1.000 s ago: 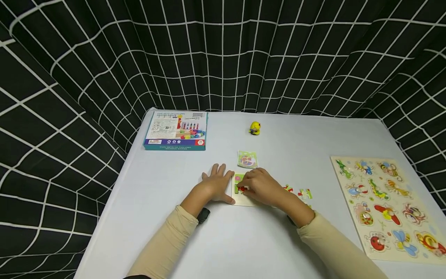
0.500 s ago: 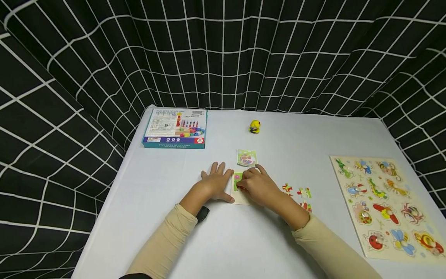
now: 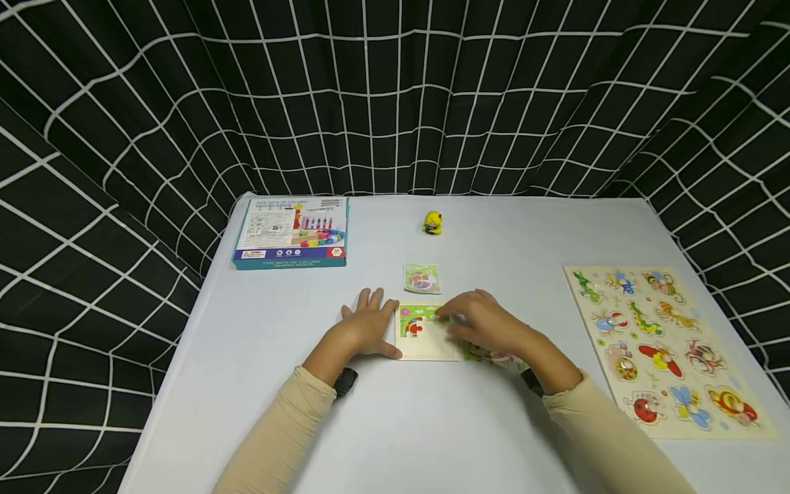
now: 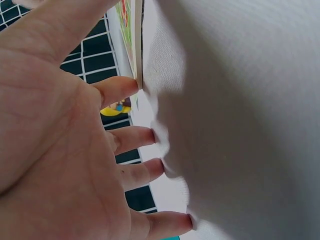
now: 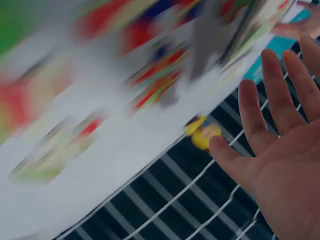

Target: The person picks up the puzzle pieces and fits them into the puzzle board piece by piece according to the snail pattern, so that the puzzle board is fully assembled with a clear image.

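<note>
A small pale puzzle board [image 3: 432, 350] lies mid-table, with fitted jigsaw pieces [image 3: 412, 325] in its upper left, green with a red part. My left hand [image 3: 364, 333] rests spread out at the board's left side; in the left wrist view a fingertip touches the board's edge [image 4: 139, 50]. Over the board's right side is my right hand [image 3: 487, 324], its fingers loosely extended. The right wrist view shows that hand [image 5: 285, 140] holding nothing. Loose jigsaw pieces [image 3: 496, 357] lie beneath the right hand and wrist, partly hidden; they are blurred in the right wrist view.
Behind the board lies a small square picture card [image 3: 422, 279]. A yellow toy figure [image 3: 433, 223] stands farther back. The boxed bead set [image 3: 290, 233] sits at the back left, and a large wooden insect puzzle [image 3: 663, 353] lies on the right. A black grid curtain [image 3: 395, 103] surrounds the table.
My right hand has let go of the red piece at the board's upper left and moved right, baring the fitted pieces. The left hand stays at the board's edge. The head view has shifted slightly.
</note>
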